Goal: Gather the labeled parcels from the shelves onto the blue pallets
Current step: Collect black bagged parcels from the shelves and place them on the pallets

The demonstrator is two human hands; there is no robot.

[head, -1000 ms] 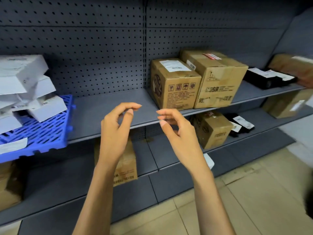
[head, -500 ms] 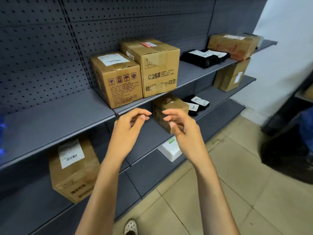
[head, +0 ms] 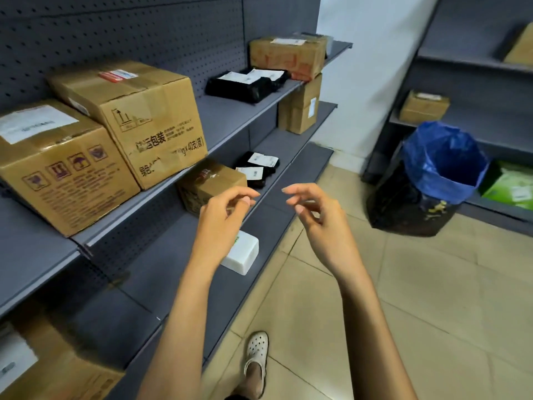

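Two bare hands are raised side by side in front of the shelving, both empty. Left hand [head: 219, 217]: fingers [head: 245, 194] curled loosely, apart, gripping nothing. Right hand [head: 320, 220]: fingers [head: 294, 189] likewise curled and apart, the fingertips of the two hands facing each other across a gap. Below, a foot in a white perforated clog [head: 256, 355] stands on the tiled floor [head: 432, 298].

Near left, on the lowest shelf, a cardboard box with a white label [head: 52, 368] lies partly out of view. A small white parcel [head: 243, 254] sits on the bottom shelf edge just behind the left wrist. On the middle shelf, a taped brown box [head: 210, 180] lies directly behind the left hand, with two black labeled bags [head: 259, 167] beside it farther along. On the upper shelf [head: 227, 111], two large cardboard boxes stand touching: one with handling symbols [head: 57, 166] and one with printed characters [head: 138, 116].

Farther along the upper shelf lie black labeled parcels [head: 248, 83], then a brown box [head: 288, 54] at the shelf end, with another box [head: 301, 109] below it. At right, a black bin with a blue liner [head: 441, 157] stands on the floor before a second shelving unit holding a small box [head: 424, 106].
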